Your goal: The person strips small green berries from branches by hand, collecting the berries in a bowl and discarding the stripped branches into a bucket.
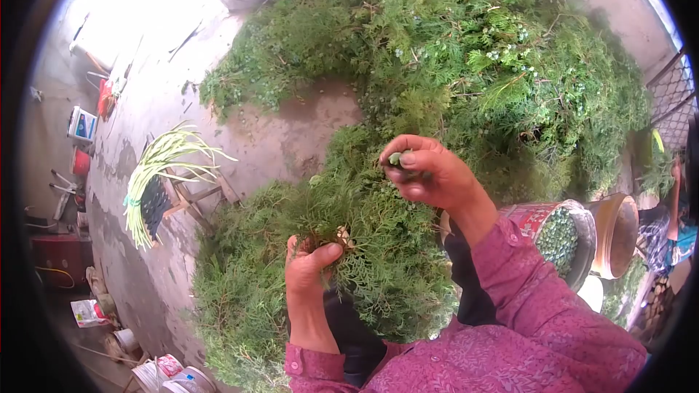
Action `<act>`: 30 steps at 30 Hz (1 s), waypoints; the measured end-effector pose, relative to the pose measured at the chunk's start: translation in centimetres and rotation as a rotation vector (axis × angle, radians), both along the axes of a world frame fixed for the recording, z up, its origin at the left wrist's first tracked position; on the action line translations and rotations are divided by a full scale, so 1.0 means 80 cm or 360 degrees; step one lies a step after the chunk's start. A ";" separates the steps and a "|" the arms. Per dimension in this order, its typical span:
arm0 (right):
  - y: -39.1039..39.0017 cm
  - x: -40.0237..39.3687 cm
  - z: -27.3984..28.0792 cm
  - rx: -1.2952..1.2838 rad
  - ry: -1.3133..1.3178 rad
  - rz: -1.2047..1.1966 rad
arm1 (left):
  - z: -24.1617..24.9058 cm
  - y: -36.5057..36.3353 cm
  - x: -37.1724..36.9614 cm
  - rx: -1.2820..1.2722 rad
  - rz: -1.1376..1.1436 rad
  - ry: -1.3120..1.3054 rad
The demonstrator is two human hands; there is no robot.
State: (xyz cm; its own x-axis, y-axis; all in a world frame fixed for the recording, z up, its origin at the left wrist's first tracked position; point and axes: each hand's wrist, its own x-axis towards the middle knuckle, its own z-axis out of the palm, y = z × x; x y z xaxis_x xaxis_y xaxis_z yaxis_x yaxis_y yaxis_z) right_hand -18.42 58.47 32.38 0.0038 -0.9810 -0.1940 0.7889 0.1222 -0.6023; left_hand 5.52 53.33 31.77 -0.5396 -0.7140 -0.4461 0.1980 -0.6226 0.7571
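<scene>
My left hand (312,266) is closed round the stems of a leafy green sprig (328,211), low in the middle of the view. Up and to the right, my right hand (429,171) is raised with its fingers curled round small green cones (395,159). The two hands are apart. Beneath and beyond them lies a large heap of green conifer branches (451,65) bearing small pale cones. To the right of my right arm a red and white bucket (582,229) holds many green cones.
A bundle of long green stalks (145,189) lies over a small stool (191,200) on the left. Next to the red bucket stands a tan bucket (617,236). Another person's arm (674,196) shows at the far right. White buckets (175,378) stand at the lower left.
</scene>
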 end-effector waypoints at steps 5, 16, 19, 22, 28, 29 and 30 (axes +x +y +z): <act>-0.007 0.005 -0.005 0.0146 -0.0004 -0.0022 | -0.003 0.003 0.004 0.0061 -0.0018 0.0099; -0.012 0.032 -0.004 0.0129 0.0103 0.0405 | 0.001 0.005 -0.007 -0.0008 -0.0041 0.0027; -0.013 0.025 -0.010 0.0170 0.0112 0.0320 | 0.002 0.005 -0.011 0.0014 0.0039 0.0040; -0.016 0.021 -0.010 0.0207 0.0454 0.0212 | -0.011 0.003 -0.004 -0.0003 0.0080 0.0014; -0.014 -0.015 -0.002 0.0155 -0.0038 -0.0438 | -0.007 0.007 0.000 0.0021 0.0013 -0.0064; -0.014 -0.011 -0.006 0.0071 -0.0039 -0.0315 | -0.007 0.007 0.000 0.0034 -0.0037 -0.0115; -0.013 -0.008 -0.007 0.0071 -0.0043 -0.0319 | -0.004 0.008 -0.002 0.0033 -0.0042 -0.0118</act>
State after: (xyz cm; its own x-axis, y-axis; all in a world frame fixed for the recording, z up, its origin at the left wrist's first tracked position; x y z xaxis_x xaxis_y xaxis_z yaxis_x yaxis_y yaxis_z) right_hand -19.03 57.40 31.84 -0.1849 -0.9531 -0.2396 0.8157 -0.0129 -0.5783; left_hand 5.33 54.00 31.42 -0.5229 -0.6902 -0.5003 0.1251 -0.6427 0.7559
